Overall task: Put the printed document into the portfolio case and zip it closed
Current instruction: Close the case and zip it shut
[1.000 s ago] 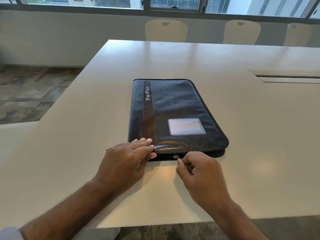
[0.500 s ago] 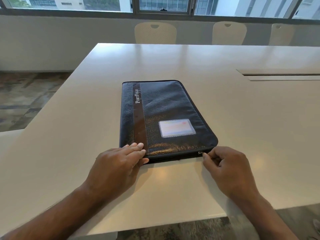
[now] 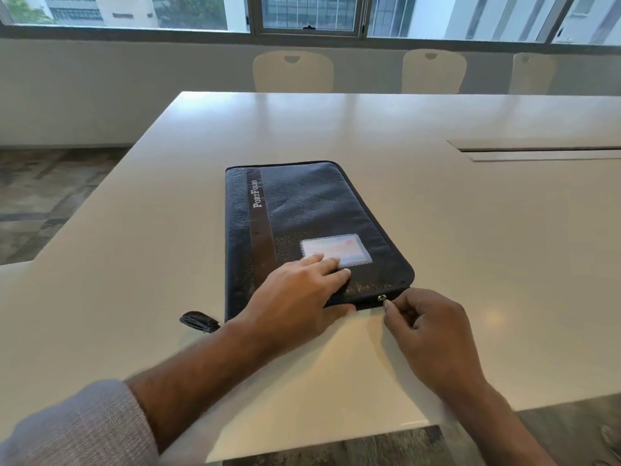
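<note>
Right hand grip [image 3: 433, 334]: pinches zipper pull [image 3: 382, 298]
Left hand [image 3: 295, 297]: spread flat on portfolio case [image 3: 302, 210]
Document: hidden

Office meeting room, long white conference table [image 3: 437, 203], matching chairs [image 3: 293, 71], wide windows [image 3: 308, 13]

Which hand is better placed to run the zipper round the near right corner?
Right hand: its fingertips are at the zipper pull. Left hand lies flat on the portfolio case, bracing it.
</note>
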